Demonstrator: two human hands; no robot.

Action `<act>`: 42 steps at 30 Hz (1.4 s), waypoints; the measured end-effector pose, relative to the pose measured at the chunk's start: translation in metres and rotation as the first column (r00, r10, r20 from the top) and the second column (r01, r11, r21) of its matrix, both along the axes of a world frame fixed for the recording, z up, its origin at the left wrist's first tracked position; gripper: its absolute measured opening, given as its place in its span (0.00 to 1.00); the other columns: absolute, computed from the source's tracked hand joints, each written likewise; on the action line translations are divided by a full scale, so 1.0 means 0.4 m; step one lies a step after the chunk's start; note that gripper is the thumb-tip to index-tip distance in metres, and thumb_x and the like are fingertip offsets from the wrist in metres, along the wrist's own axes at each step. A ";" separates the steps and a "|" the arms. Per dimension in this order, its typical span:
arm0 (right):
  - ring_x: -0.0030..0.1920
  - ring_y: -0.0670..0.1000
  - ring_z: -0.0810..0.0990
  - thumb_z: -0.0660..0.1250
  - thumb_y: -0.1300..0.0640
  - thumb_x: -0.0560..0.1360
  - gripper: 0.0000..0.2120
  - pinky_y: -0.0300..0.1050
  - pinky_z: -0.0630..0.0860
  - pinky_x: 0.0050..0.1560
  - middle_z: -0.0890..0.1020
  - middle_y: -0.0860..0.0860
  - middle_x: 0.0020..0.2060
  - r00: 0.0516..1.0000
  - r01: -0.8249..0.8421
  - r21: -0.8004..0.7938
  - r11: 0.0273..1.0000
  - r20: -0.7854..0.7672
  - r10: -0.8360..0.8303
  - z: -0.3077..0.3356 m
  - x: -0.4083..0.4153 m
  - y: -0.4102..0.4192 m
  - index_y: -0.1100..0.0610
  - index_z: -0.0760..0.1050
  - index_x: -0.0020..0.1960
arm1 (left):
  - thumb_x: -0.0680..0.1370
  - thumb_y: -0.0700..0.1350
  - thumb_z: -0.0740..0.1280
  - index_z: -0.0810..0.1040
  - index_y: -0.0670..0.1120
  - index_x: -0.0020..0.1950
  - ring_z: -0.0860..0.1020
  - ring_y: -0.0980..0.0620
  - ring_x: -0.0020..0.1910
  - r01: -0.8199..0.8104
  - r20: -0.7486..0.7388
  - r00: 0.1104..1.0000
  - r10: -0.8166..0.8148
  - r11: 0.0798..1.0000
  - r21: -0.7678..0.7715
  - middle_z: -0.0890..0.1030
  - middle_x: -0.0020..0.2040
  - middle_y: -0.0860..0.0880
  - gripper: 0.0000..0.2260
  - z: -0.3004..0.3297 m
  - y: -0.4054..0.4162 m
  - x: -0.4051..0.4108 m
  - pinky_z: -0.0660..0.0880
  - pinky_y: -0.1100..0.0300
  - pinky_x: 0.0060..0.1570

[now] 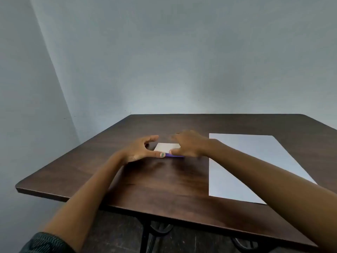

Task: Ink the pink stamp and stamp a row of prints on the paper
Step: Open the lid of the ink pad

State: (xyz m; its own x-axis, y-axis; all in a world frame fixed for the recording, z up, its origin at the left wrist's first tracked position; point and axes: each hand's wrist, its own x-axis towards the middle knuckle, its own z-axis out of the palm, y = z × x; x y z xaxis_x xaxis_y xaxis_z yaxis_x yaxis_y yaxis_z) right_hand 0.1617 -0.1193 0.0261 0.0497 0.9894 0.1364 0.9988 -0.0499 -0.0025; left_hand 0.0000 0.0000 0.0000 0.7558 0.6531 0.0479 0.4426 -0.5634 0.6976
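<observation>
Dark wood-grain tabletop (164, 183) fills the lower half of the view, seen from above by a person reaching forward with both bare arms. A patterned dark sleeve (45, 242) shows at the near left corner. To the right lies a blank white sheet of paper (246, 161), flat on the tabletop, with the right forearm crossing over its near corner.

Farther in, near the middle of the tabletop, sits a small flat box (167, 149) with a white top and a purple edge along its near side; whether it is the ink pad or holds the stamp cannot be told. The left hand (140, 150) touches its left end, thumb against the near edge, fingers spread and curved, not closed. The right hand (189, 145) rests over its right end, palm down, thumb at the near edge, fingers loosely extended, gripping nothing firmly that can be seen. No pink stamp is recognisable.

Behind the tabletop rises a plain grey wall (182, 52).
</observation>
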 end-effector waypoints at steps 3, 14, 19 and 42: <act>0.61 0.58 0.74 0.60 0.44 0.75 0.26 0.51 0.72 0.60 0.76 0.57 0.64 0.999 0.042 -0.089 0.995 0.012 -0.041 -0.001 0.000 0.019 0.59 0.69 0.66 | 0.68 0.51 0.76 0.67 0.53 0.72 0.64 0.55 0.71 0.019 -0.031 0.999 -0.017 0.998 0.061 0.67 0.72 0.55 0.35 0.000 -0.001 -0.004 0.58 0.65 0.64; 0.49 0.56 0.74 0.60 0.48 0.78 0.22 0.45 0.68 0.48 0.78 0.61 0.58 0.999 -0.022 -0.213 0.977 -0.039 0.014 0.018 -0.011 0.015 0.66 0.74 0.59 | 0.68 0.50 0.76 0.73 0.55 0.67 0.67 0.54 0.68 0.030 0.006 1.000 -0.030 0.999 0.032 0.73 0.68 0.55 0.28 -0.004 0.013 -0.011 0.60 0.62 0.62; 0.49 0.56 0.74 0.60 0.48 0.78 0.22 0.44 0.65 0.45 0.79 0.61 0.56 0.998 -0.054 -0.248 0.967 -0.043 0.044 0.020 -0.028 0.002 0.66 0.74 0.59 | 0.67 0.49 0.77 0.73 0.55 0.67 0.67 0.54 0.67 0.050 -0.008 0.999 -0.050 0.999 0.014 0.73 0.65 0.57 0.28 0.000 0.005 -0.034 0.62 0.61 0.62; 0.39 0.54 0.66 0.51 0.55 0.81 0.16 0.45 0.62 0.43 0.70 0.56 0.35 0.987 -0.067 -0.214 0.974 -0.154 0.034 0.056 -0.049 -0.015 0.60 0.66 0.37 | 0.58 0.61 0.75 0.77 0.60 0.61 0.70 0.54 0.65 0.083 0.007 0.997 -0.083 0.997 0.009 0.77 0.63 0.57 0.31 -0.004 -0.018 -0.065 0.64 0.54 0.67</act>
